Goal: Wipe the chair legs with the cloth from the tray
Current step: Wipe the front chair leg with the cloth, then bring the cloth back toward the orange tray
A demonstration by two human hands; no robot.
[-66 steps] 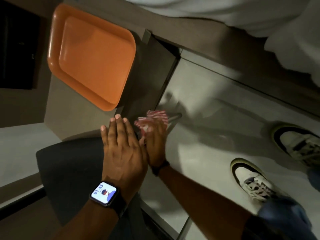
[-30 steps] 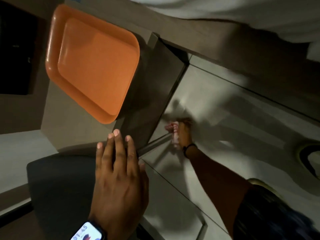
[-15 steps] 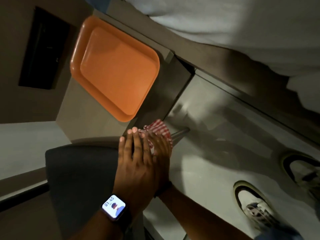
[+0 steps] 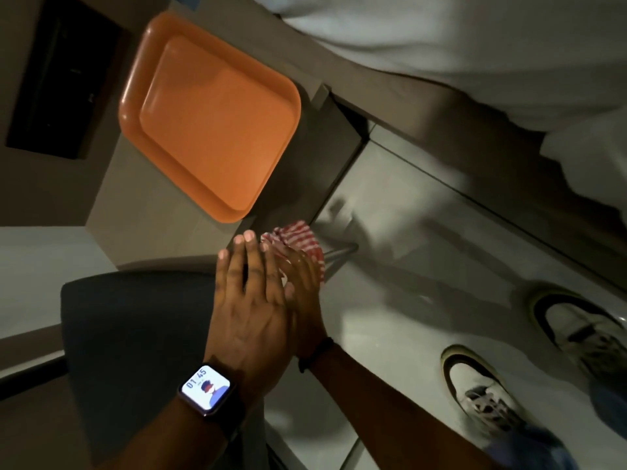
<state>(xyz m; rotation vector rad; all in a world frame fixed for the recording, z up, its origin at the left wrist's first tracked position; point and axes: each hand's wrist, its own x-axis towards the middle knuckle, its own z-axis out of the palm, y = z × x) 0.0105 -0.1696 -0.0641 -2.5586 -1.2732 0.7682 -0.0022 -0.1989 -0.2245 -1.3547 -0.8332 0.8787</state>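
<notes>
A red-and-white striped cloth [image 4: 298, 242] is bunched in my right hand [image 4: 305, 286], which grips it against a thin metal chair leg [image 4: 341, 251] just below the seat's edge. My left hand [image 4: 251, 303], with a smartwatch on its wrist, lies flat with fingers spread on the dark chair seat [image 4: 135, 334], partly covering my right hand. The orange tray [image 4: 210, 123] sits bare on a low beige table [image 4: 135, 201] beyond the chair.
My two feet in white sneakers [image 4: 481, 395] stand on the pale tiled floor [image 4: 407, 198] at the right. A bed with white sheets [image 4: 441, 39] runs along the top right. A dark panel [image 4: 57, 79] is at the upper left.
One second ago my right hand held the cloth far down the leg near the floor. It has since come up the leg to just under the seat edge, beside my left hand.
</notes>
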